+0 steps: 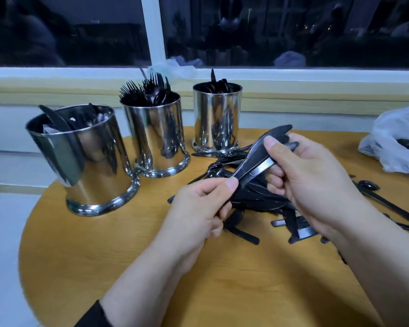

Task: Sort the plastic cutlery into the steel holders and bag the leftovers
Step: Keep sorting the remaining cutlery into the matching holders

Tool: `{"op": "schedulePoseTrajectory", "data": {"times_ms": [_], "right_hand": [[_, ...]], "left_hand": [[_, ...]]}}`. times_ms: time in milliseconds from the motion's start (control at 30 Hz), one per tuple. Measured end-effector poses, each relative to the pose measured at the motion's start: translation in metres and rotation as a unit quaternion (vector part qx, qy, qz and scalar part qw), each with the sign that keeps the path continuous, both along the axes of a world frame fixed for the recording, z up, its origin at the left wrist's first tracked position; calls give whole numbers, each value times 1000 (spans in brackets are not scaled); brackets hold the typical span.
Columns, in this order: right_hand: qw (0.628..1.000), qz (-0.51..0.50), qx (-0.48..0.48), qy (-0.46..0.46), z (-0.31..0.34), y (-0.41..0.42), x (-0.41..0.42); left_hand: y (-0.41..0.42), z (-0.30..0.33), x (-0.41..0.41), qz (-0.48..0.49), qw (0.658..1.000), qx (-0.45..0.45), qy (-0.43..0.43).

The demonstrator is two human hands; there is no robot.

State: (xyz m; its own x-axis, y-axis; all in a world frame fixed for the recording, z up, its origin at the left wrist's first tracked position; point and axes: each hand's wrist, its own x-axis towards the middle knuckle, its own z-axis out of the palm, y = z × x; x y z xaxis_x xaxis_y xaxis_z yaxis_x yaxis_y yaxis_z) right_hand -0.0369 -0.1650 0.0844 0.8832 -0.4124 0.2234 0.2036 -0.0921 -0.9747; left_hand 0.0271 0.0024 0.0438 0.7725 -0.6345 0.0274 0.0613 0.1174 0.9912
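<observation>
A round wooden surface [85,267] is seen from above, with two bare forearms reaching over it. The left hand [198,208] is curled, and the handle end of a bundle of black plastic knives [257,156] is pinched between its thumb and fingers [230,184]. The same bundle is gripped further up by the right hand [316,185], whose thumb is pressed on top while the other fingers are wrapped beneath. The blades are pointed up and away, toward the far side.

Beneath and beside the hands, a loose pile of black cutlery [257,208] is spread on the surface, trailing off to the right.

Beyond the pile, three steel holders are stood in a row: the left holder [85,161] with a few knives in it, the middle holder [156,135] packed with forks, and the right holder [216,116] filled with dark pieces, seemingly spoons. At the far right edge, a white plastic bag [392,138] is laid open with dark cutlery inside. A window [151,31] is set behind.
</observation>
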Motion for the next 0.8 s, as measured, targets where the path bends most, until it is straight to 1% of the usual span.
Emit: {"op": "schedulePoseTrajectory", "data": {"times_ms": [67,167,267,367,467,567,667,800], "right_hand": [[1000,2,-20,-9,11,16,11],[999,12,-39,-37,34,48,32],[997,21,-50,-60,59,80,56],[992,41,-86,-84,82,109,83],[985,36,-115,-124,107,131,109],[976,27,-156,-150,133,150,136],[960,-6,-245,-137,141,166,170],[949,9,-310,-48,121,179,205]], "left_hand": [[14,5,5,31,999,-30,2],[38,14,19,104,989,-103,15],[68,21,35,166,976,-139,11],[103,25,54,215,964,-156,23],[132,25,72,268,951,-153,1],[153,23,85,292,944,-152,12],[163,21,94,291,946,-141,25],[170,20,98,284,948,-138,36]]}}
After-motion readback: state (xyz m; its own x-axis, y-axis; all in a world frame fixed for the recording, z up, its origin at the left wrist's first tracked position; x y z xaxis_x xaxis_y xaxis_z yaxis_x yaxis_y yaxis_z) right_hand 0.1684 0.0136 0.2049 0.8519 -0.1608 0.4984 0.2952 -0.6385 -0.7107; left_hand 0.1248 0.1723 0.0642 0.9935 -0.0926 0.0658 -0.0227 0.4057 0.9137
